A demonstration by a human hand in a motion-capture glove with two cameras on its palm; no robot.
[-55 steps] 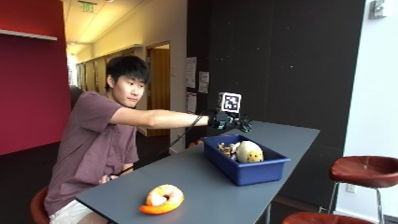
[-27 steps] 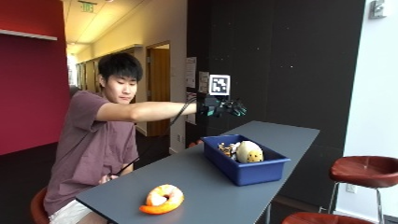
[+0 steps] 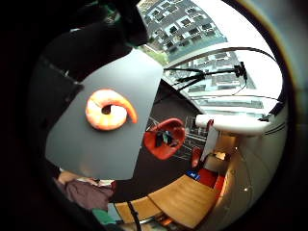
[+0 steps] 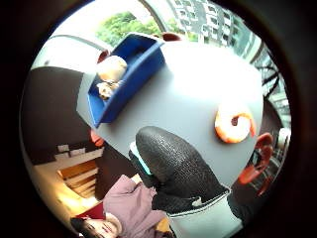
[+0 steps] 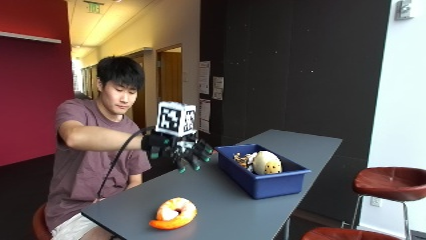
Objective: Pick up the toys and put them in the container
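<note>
An orange shrimp toy (image 5: 172,213) lies on the grey table (image 5: 226,195) near its front end; it also shows in the palm views (image 3: 108,109) (image 4: 234,122). A blue container (image 5: 261,172) stands further along the table and holds a yellow-white plush toy (image 5: 267,163) and a small brown toy (image 5: 243,159). My gloved right hand (image 5: 180,150) hovers in the air between the shrimp toy and the container, fingers spread and pointing down, holding nothing. A gloved finger (image 4: 171,166) fills the middle of the thumb side palm view.
Red stools (image 5: 393,182) stand to the right of the table, another (image 5: 336,234) below its near end. The table's far end behind the container is bare. A dark wall runs along the table's far side.
My hand has come back from above the container toward the shrimp toy and dropped lower, nearer the table.
</note>
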